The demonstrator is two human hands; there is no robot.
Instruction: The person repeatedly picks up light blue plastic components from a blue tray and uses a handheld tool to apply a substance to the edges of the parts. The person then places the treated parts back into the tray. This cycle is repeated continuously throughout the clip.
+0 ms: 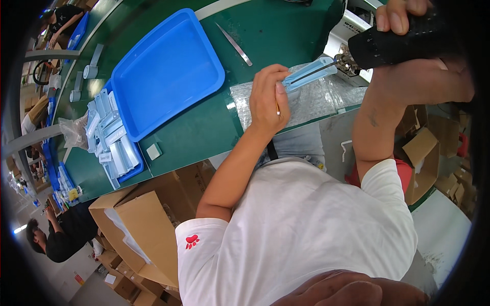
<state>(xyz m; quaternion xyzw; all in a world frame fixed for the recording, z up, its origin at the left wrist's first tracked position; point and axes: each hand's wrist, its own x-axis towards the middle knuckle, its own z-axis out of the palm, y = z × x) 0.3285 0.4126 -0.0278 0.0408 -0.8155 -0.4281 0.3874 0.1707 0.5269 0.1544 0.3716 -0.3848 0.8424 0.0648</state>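
Note:
My left hand [269, 99] is closed around one end of a light blue plastic housing [310, 74], a long, open shell held above the bench. A thin wire with a small white connector [278, 113] sticks out below my fingers. My right hand [426, 81] is wrapped around a black power screwdriver [388, 47], its fingertips showing over the top. The long, thin bit [319, 70] reaches into the hollow of the housing; whether its tip touches a screw is hidden. Beneath both lies a sheet of clear bubble wrap [326, 97] on the green bench.
A blue tray [168, 71] lies left of my hands, with metal tweezers [235, 45] beside it. Light blue housings [109, 135] fill another tray at far left. A white-and-black box [339, 38] stands behind the screwdriver. Cardboard boxes [148, 229] sit below; co-workers are at far left.

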